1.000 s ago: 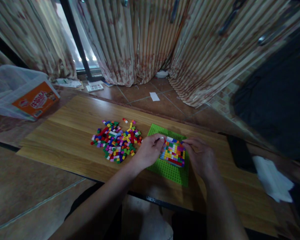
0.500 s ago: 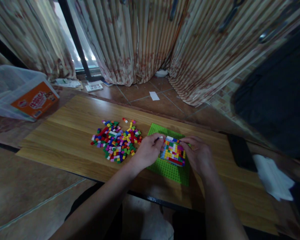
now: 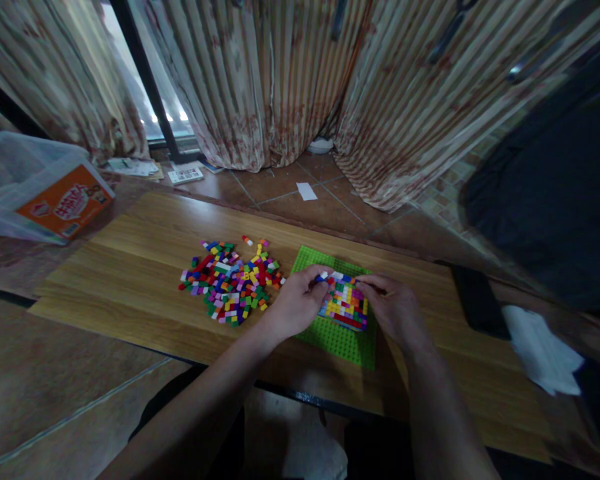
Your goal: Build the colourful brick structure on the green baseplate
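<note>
A block of many-coloured toy bricks point(image 3: 347, 303) stands on a green studded baseplate point(image 3: 337, 343). At its far left corner my left hand point(image 3: 300, 303) is closed, thumb and forefinger pinching a small white toy brick point(image 3: 324, 274) against the block's top edge. My right hand point(image 3: 393, 307) grips the far right corner of the block, its fingertips pressed together there; part of that side is hidden by the fingers. A heap of loose toy bricks point(image 3: 233, 283) lies left of the baseplate.
Everything rests on a long wooden table point(image 3: 125, 267). A clear plastic bin point(image 3: 35, 167) with an orange label stands beyond its left end. Toward the right end are a black flat object point(image 3: 480, 303) and white tissue-like sheets point(image 3: 543, 347). Striped curtains point(image 3: 270, 87) hang behind.
The view has shifted slightly. My left fingertips have moved a little at the block's far left corner, where the white brick sits; my right hand keeps its place at the right corner.
</note>
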A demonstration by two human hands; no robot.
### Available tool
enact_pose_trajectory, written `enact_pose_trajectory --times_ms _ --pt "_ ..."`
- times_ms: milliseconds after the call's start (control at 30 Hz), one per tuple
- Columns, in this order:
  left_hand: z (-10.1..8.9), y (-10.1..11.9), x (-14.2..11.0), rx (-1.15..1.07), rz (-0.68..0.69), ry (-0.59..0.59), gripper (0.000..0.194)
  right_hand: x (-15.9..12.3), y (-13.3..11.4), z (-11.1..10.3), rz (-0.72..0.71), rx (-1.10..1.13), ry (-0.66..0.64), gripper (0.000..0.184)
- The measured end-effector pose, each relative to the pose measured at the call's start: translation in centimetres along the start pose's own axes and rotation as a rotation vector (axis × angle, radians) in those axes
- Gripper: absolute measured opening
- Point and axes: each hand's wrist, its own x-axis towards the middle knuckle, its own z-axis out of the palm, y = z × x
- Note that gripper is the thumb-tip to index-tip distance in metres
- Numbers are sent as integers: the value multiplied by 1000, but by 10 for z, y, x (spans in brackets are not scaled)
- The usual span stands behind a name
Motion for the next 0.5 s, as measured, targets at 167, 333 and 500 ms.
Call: enact_pose_trajectory --times_ms 167,333,500 --pt "1 -1 -1 1 23 -36 31 -5 -5 -2 -41 -10 93 24" --pt "1 -4 -1 -27 91 -17 34 -10 -28 0 -190 45 170 19" --pt "2 -5 -3 -47 147 -37 36 -16 -43 9 -184 86 44 20"
